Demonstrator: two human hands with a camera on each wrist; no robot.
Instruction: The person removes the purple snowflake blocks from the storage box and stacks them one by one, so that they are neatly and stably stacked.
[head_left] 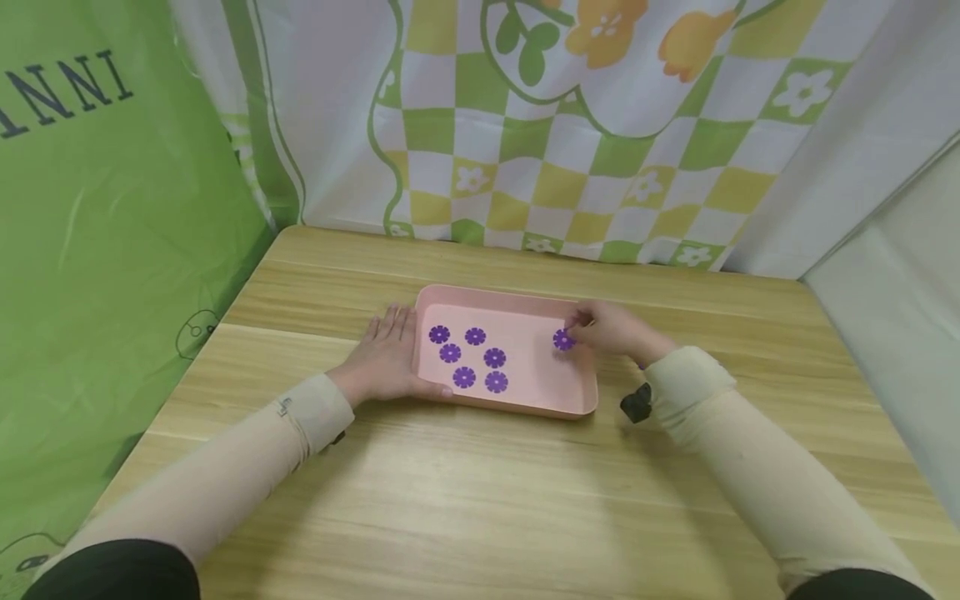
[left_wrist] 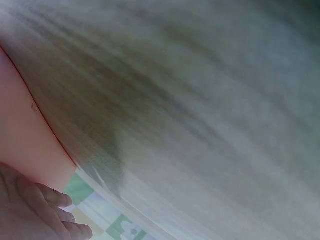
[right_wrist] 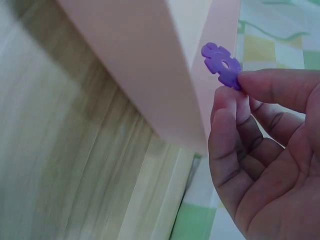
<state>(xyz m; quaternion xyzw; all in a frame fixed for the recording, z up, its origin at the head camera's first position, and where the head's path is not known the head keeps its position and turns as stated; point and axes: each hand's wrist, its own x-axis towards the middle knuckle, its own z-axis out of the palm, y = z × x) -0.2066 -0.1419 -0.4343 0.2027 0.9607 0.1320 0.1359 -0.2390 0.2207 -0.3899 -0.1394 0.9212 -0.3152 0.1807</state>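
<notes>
A shallow pink tray (head_left: 536, 396) lies on the table, with several flat purple notched discs (head_left: 464, 377) spread over its left half. My right hand (head_left: 611, 327) is over the tray's right end. Between thumb and fingertips it pinches one purple disc (right_wrist: 220, 65), a flat piece with a small hole in the middle and slots around the edge. At the tray's left end my left hand (head_left: 386, 358) rests against the wall, fingers straight and thumb along the front rim. Only part of the left hand (left_wrist: 35, 210) shows in the left wrist view, beside the pink wall.
The wooden table (head_left: 450, 500) reaches back to a checked, flowered curtain (head_left: 540, 167). Green fabric (head_left: 112, 250) hangs along the left side. A small black object (head_left: 636, 404) sits by the right cuff, and a bit of purple shows close to that cuff.
</notes>
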